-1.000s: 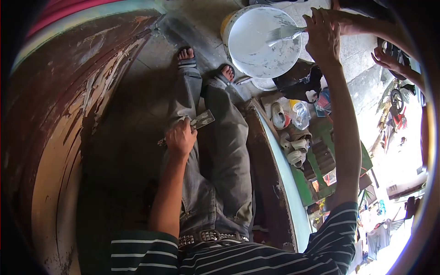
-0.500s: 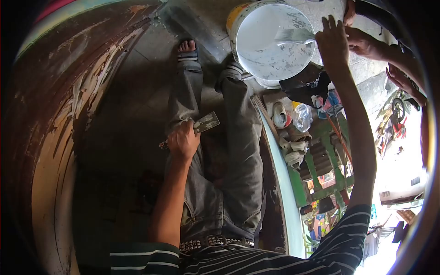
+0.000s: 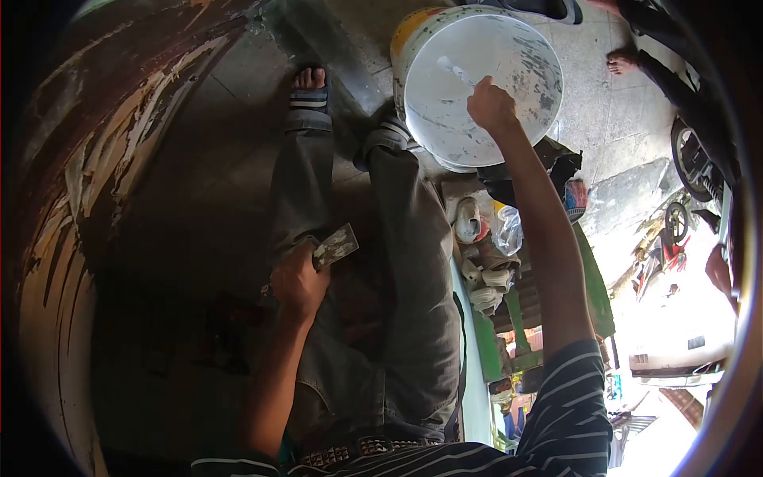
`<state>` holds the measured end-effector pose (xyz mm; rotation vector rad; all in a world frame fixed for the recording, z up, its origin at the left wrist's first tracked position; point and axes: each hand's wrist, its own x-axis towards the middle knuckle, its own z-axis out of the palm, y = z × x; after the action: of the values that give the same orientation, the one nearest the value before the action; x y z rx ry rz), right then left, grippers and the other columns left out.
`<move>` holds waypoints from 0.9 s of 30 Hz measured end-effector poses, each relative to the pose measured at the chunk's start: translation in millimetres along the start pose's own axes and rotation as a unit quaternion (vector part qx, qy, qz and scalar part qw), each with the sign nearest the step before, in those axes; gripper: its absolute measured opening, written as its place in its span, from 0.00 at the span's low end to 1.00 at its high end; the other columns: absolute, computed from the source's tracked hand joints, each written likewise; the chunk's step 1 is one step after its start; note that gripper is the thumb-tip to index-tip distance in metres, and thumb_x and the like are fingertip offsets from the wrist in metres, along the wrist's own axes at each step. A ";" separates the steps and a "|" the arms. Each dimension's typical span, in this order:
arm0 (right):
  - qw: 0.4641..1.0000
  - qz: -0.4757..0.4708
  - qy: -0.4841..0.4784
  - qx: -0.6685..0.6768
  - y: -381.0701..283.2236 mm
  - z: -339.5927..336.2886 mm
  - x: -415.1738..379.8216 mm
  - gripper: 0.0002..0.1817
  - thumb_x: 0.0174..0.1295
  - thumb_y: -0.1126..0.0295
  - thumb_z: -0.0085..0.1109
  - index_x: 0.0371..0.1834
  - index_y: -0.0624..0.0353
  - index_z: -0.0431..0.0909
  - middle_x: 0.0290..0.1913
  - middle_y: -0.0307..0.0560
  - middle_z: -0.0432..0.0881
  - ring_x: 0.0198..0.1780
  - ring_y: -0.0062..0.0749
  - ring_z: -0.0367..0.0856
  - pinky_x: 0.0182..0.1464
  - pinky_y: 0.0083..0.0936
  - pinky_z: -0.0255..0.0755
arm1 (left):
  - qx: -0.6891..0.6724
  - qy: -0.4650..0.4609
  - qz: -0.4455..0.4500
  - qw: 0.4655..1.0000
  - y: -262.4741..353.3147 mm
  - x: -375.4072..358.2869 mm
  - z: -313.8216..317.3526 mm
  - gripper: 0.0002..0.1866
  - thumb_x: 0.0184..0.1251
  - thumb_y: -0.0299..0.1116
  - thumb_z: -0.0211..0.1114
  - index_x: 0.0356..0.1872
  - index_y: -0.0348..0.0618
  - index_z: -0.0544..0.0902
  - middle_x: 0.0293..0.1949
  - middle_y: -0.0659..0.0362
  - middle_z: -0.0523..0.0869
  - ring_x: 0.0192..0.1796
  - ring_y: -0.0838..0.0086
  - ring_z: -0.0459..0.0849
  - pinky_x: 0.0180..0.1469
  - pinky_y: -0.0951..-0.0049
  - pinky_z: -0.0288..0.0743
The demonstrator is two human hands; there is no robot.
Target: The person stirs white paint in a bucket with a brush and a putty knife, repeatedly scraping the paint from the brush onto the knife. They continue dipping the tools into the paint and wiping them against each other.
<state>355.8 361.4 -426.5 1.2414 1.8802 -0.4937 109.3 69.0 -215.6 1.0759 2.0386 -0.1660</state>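
My left hand [image 3: 300, 280] is closed round the handle of a putty knife [image 3: 337, 246], its flat blade smeared with pale residue and held above my thigh. Over the large white bucket [image 3: 534, 89], my right hand [image 3: 493, 105] grips a paintbrush [image 3: 456, 70] with its bristle end pointing down inside. White paint coats the inside of the bucket, with grey specks along the wall. The brush handle is mostly hidden by my fingers.
Black plastic [image 3: 548, 165] lies beside the bucket. Pale shoes [image 3: 485, 286] sit near a green railing [image 3: 588, 274] at my right. A worn, peeling wooden panel [image 3: 119, 151] stands left. Another person's foot [image 3: 622, 62] and a motorbike [image 3: 690, 159] are at upper right.
My right hand has moved left over the bucket, its fingers closing on the brush. Another person's hands beside it have drawn away. My left hand shifted slightly down and left with the putty knife.
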 end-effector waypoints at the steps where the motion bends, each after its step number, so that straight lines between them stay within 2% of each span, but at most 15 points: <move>1: 0.999 0.005 -0.009 0.040 -2.0 3.7 7.0 0.15 0.59 0.66 0.46 0.39 0.70 0.69 0.33 0.64 0.82 0.39 0.54 0.84 0.42 0.43 0.79 | -0.001 0.000 -0.003 1.000 1.4 0.8 -0.9 0.12 0.45 0.30 0.71 0.31 0.43 0.78 0.26 0.55 0.83 0.29 0.58 0.83 0.30 0.61 0.75; 5: 0.993 0.000 -0.039 0.110 -16.5 8.9 29.0 0.14 0.59 0.68 0.45 0.41 0.69 0.69 0.36 0.65 0.82 0.42 0.56 0.83 0.47 0.43 0.76 | -0.012 0.010 -0.017 1.000 -0.1 3.2 1.3 0.11 0.45 0.30 0.71 0.29 0.43 0.79 0.25 0.54 0.83 0.28 0.56 0.82 0.29 0.60 0.74; 9: 0.997 -0.035 -0.032 0.061 -29.8 -4.1 52.3 0.12 0.61 0.70 0.44 0.43 0.65 0.70 0.38 0.61 0.82 0.44 0.53 0.83 0.48 0.43 0.76 | -0.045 0.024 -0.015 0.999 -0.6 4.0 5.0 0.11 0.45 0.30 0.71 0.30 0.44 0.78 0.25 0.54 0.83 0.28 0.56 0.82 0.29 0.61 0.74; 11: 0.997 -0.054 0.040 0.022 -30.7 -10.9 63.6 0.10 0.62 0.71 0.44 0.43 0.61 0.73 0.38 0.57 0.83 0.42 0.50 0.83 0.46 0.42 0.77 | -0.047 0.026 -0.010 0.999 0.0 6.5 4.1 0.11 0.45 0.30 0.71 0.30 0.43 0.78 0.25 0.54 0.82 0.28 0.57 0.82 0.29 0.61 0.74; 12: 0.998 -0.054 0.037 0.023 -28.8 -14.0 67.4 0.10 0.62 0.71 0.44 0.43 0.61 0.73 0.38 0.57 0.83 0.42 0.50 0.83 0.46 0.42 0.77 | -0.049 0.029 -0.003 0.998 1.1 6.7 2.2 0.11 0.45 0.30 0.71 0.30 0.43 0.78 0.25 0.54 0.82 0.27 0.57 0.82 0.28 0.62 0.74; 14: 0.996 -0.030 0.083 -0.017 -21.2 -22.8 75.5 0.09 0.63 0.71 0.44 0.41 0.58 0.74 0.37 0.53 0.84 0.41 0.48 0.84 0.44 0.41 0.78 | -0.061 0.048 0.000 0.997 6.8 9.2 0.0 0.11 0.45 0.29 0.70 0.30 0.43 0.78 0.25 0.54 0.82 0.27 0.57 0.82 0.28 0.62 0.74; 15: 0.995 -0.022 0.090 -0.034 -16.8 -18.9 77.8 0.08 0.63 0.70 0.44 0.40 0.58 0.74 0.35 0.53 0.84 0.41 0.47 0.84 0.42 0.40 0.78 | -0.073 0.068 0.003 0.995 7.9 10.6 -1.1 0.11 0.45 0.28 0.70 0.30 0.42 0.78 0.25 0.54 0.82 0.27 0.57 0.82 0.28 0.63 0.74; 19: 0.995 0.039 0.091 -0.014 -9.7 11.6 65.7 0.08 0.64 0.71 0.44 0.39 0.59 0.74 0.36 0.53 0.84 0.41 0.47 0.84 0.43 0.39 0.78 | -0.078 0.054 0.008 0.995 9.6 15.3 -8.1 0.10 0.45 0.27 0.70 0.29 0.42 0.78 0.24 0.54 0.81 0.26 0.57 0.81 0.27 0.63 0.73; 21: 0.991 0.114 0.064 0.040 -14.5 39.1 51.4 0.08 0.64 0.71 0.44 0.39 0.59 0.74 0.36 0.53 0.84 0.42 0.46 0.84 0.43 0.38 0.79 | -0.083 0.055 0.009 0.995 10.3 17.1 -10.7 0.08 0.45 0.27 0.69 0.27 0.42 0.78 0.24 0.54 0.81 0.26 0.57 0.81 0.27 0.63 0.73; 24: 0.979 0.177 0.038 0.095 -40.5 67.7 31.8 0.11 0.64 0.70 0.44 0.40 0.60 0.77 0.37 0.52 0.85 0.43 0.46 0.84 0.44 0.36 0.79 | -0.060 0.055 0.004 0.997 7.5 17.0 -10.1 0.07 0.45 0.27 0.69 0.25 0.43 0.77 0.23 0.54 0.81 0.24 0.57 0.81 0.26 0.63 0.72; 27: 0.983 0.122 -0.054 0.125 -76.6 60.3 15.9 0.12 0.61 0.72 0.47 0.40 0.59 0.82 0.42 0.52 0.84 0.45 0.45 0.84 0.46 0.36 0.78 | -0.055 0.067 0.014 0.996 4.8 17.4 -8.1 0.07 0.45 0.27 0.68 0.24 0.43 0.77 0.21 0.54 0.80 0.23 0.57 0.80 0.24 0.63 0.72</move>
<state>309.3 295.3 -483.2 1.5553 1.5833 -0.6633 102.7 86.7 -221.4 1.0703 2.1233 0.0333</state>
